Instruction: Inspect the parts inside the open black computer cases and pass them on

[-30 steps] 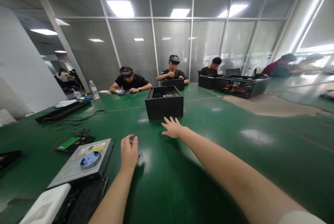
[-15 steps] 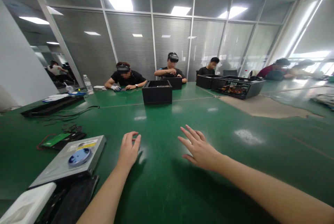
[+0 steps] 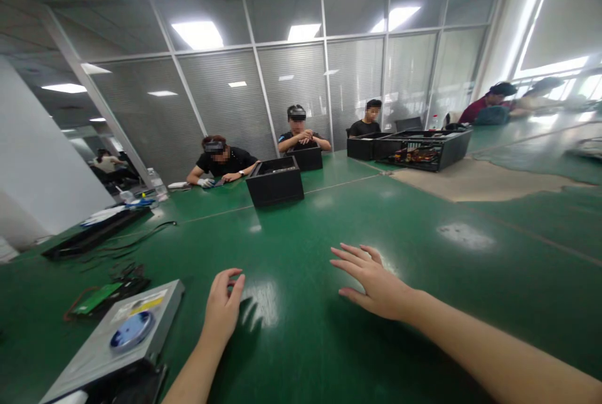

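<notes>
My left hand (image 3: 222, 303) hovers over the green table (image 3: 291, 341), fingers loosely bent and thumb apart, with nothing in it. To its right, my right hand (image 3: 376, 283) is held above the table with its fingers spread, also holding nothing. Nearest to my left hand lies a silver optical drive (image 3: 89, 357) with a label on its top. A round, shallow, bluish dish (image 3: 132, 330) rests on that drive. Behind the drive is a green circuit board (image 3: 98, 299) beside dark parts. Dark and white items below the drive are partly cut off by the frame.
A black computer case (image 3: 276, 186) stands ahead; an open case with wiring (image 3: 423, 152) is at back right, by a torn brown sheet (image 3: 480, 179). Several people sit across the table. At left are a long black panel (image 3: 96, 233), cables and a water bottle (image 3: 157, 183).
My view has tilted up and rolled, so the table items and both hands sit lower in the picture. Both hands stay empty. A person opposite has brought their hands together.
</notes>
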`<state>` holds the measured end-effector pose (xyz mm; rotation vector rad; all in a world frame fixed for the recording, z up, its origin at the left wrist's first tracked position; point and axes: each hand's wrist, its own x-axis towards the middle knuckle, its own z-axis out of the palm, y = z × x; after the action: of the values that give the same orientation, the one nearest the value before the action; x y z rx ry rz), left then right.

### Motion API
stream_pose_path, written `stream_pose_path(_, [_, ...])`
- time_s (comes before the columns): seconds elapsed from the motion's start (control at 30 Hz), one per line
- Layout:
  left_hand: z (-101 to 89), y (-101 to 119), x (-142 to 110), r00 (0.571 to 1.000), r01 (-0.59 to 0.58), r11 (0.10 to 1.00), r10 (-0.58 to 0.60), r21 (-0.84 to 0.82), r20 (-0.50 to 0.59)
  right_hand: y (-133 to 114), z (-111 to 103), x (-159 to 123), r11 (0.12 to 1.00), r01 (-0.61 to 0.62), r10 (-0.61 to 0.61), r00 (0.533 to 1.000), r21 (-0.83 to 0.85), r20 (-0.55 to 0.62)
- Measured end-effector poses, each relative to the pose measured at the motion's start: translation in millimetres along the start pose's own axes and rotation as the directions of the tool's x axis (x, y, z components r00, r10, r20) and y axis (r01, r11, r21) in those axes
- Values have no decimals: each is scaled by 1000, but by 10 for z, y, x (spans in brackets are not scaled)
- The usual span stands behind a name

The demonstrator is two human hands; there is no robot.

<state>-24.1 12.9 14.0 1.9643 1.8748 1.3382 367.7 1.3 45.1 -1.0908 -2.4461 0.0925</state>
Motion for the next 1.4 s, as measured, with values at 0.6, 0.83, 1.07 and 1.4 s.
stream_pose_path(0.6, [-3,64,-44,998,-54,999,54,-9,38,233,-105,-40,996,-79,86,967,39,-239])
stream_pose_path(0.83, [18,54,-28,994,-64,998,65,-16,87,343,-270,-69,993,-115,100,902,-11,-421])
stream_pose_path(1.07, [96,22,-12,985,-108,994,107,-6,138,891,-844,318,897,-429,287,752,-110,-593])
stream_pose_path(1.4, [141,-74,4,982,-79,997,82,-28,171,2000,-792,905,671,-679,567,729,-299,-383])
